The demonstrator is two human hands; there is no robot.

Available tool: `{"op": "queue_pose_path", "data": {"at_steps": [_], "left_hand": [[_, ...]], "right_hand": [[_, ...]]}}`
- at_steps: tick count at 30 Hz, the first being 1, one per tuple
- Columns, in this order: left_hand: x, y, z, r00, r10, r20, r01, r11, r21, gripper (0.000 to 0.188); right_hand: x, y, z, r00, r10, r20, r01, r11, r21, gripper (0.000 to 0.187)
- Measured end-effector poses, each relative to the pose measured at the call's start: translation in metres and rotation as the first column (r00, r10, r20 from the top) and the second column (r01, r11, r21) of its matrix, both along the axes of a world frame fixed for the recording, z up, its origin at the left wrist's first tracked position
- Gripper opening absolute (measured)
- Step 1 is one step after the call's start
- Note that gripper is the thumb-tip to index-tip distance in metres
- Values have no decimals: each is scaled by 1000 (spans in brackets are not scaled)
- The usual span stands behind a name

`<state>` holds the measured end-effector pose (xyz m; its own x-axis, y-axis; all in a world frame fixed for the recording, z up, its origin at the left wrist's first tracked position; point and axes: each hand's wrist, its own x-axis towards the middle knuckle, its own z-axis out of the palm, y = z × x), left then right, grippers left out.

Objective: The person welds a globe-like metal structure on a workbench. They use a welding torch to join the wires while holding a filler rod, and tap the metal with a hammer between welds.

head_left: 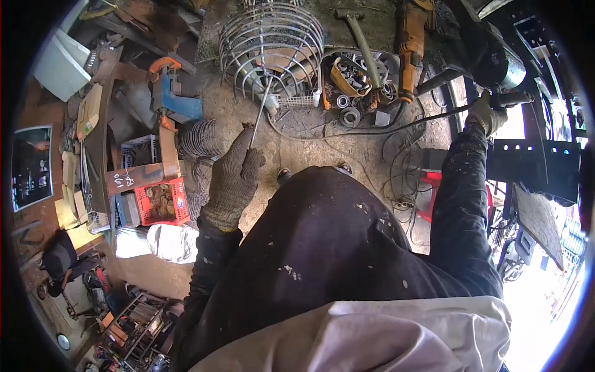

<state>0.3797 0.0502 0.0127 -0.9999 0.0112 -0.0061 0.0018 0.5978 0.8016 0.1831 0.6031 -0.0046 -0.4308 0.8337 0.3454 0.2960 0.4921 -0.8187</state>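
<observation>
My left hand (pixel 232 177), in a grey knitted glove, is closed around a thin straight metal rod (pixel 261 111). The rod points away from me, its far end in front of a rounded cage of bent metal wire (pixel 230 46). Whether rod and cage touch, I cannot tell. Far out to the right, my gloved right hand (pixel 487 115) is wrapped round a handle beside a dark machine (pixel 507 68) with a round end. The machine's shape is partly lost against the glare.
Beyond my knees lie a hammer (pixel 362 46), an orange power tool (pixel 410 56) and a tub of metal rings (pixel 350 75). A black cable (pixel 427 121) crosses the floor. At left are stacked wire rings (pixel 198 137), a blue clamp (pixel 178 99) and a red basket (pixel 144 208).
</observation>
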Motion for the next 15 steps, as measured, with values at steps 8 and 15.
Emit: {"op": "queue_pose_path", "data": {"at_steps": [8, 15], "left_hand": [[-1, 5, 12, 1000, 23, 15, -23, 999, 25, 45], [-16, 9, 21, 999, -5, 43, 7, 998, -68, 44]], "right_hand": [[-14, 45, -30, 993, 23, -114, -4, 986, 169, 82], [-12, 42, -28, 991, 33, -132, 1, 969, 247, 80]]}}
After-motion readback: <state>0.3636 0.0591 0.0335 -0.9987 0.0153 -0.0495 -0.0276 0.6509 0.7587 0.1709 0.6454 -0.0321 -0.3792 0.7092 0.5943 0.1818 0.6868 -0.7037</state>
